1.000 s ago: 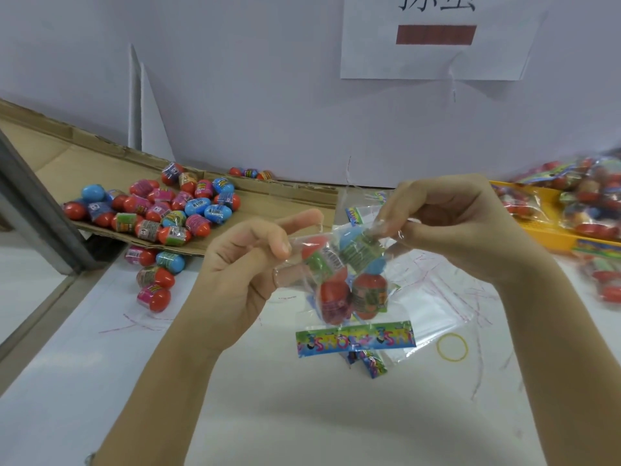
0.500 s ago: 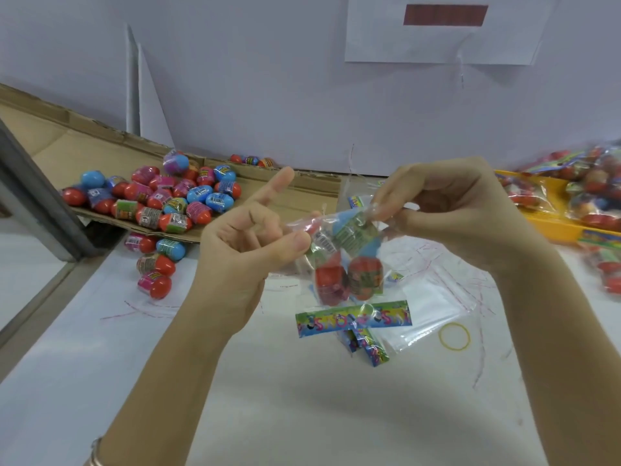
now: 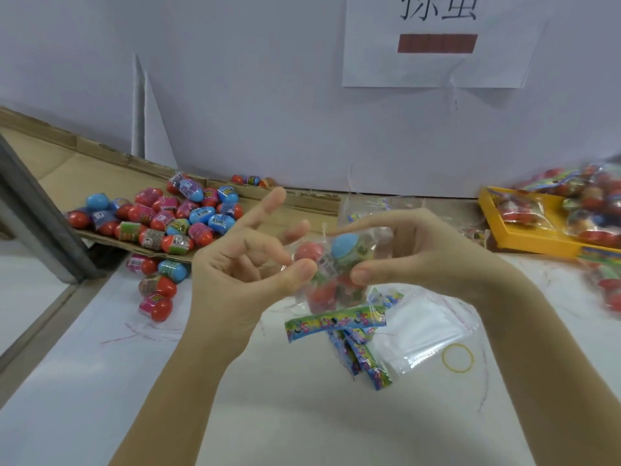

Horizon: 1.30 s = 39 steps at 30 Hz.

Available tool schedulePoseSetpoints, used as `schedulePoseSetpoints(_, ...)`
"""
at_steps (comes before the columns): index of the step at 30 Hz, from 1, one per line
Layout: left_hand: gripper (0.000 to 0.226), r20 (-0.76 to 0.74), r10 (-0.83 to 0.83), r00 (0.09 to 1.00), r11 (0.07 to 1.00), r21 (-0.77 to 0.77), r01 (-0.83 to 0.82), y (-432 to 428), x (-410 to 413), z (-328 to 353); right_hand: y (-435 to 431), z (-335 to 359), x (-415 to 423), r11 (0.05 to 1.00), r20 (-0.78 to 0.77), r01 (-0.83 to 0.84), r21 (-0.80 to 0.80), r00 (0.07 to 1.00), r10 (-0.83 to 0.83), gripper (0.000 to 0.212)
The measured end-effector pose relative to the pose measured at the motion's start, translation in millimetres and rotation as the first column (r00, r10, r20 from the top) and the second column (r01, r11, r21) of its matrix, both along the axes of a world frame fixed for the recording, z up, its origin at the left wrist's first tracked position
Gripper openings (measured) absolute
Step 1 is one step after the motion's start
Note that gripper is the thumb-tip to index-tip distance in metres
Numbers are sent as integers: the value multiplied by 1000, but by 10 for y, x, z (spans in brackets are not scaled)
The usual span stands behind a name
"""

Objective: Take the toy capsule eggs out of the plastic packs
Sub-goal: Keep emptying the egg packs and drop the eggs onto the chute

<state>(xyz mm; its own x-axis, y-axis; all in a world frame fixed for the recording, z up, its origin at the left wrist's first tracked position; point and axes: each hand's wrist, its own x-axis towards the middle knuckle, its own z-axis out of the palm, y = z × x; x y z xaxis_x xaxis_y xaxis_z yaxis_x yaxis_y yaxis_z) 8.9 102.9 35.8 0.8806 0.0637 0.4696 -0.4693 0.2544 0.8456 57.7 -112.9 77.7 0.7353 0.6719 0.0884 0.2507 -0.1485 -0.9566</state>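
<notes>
The counter (image 3: 100, 381) shows a job I judge about half done. On the cardboard sheet (image 3: 84, 176) to my left lies a heap of loose capsule eggs (image 3: 174, 216), a few spilled off its edge. The yellow tray (image 3: 524, 233) to my right is piled with sealed packs (image 3: 591, 210), so plenty is left. Emptied bags (image 3: 426, 327) lie flat below my hands. The plastic pack (image 3: 336, 274) in work hangs in the air, eggs inside, header card downward. My left grip (image 3: 235, 274) pinches its left edge, thumb against bent fingers, forefinger sticking out free. My right grip (image 3: 433, 250) pinches the other side, forefinger laid over the top.
</notes>
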Motion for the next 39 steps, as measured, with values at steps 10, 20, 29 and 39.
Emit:
schedulePoseSetpoints(10,35,-129,55,990,995,-75,-65,172,110,-10,-8,48,-63,921,231,192,340,932,-280,46)
schedulePoseSetpoints(20,37,-508,-273,817,945,-300,129,-75,106,-74,212,-278,-191,913,954,408,-7,275,-115,54)
schedulePoseSetpoints(29,44,-472,-251,845,953,-274,129,-190,109,-201,258,-477,-322,851,-284,447,276,884,-372,48)
schedulePoseSetpoints(39,24,-434,100,895,993,95,-65,-272,89,-265,290,-571,-326,827,-269,521,212,844,-464,15)
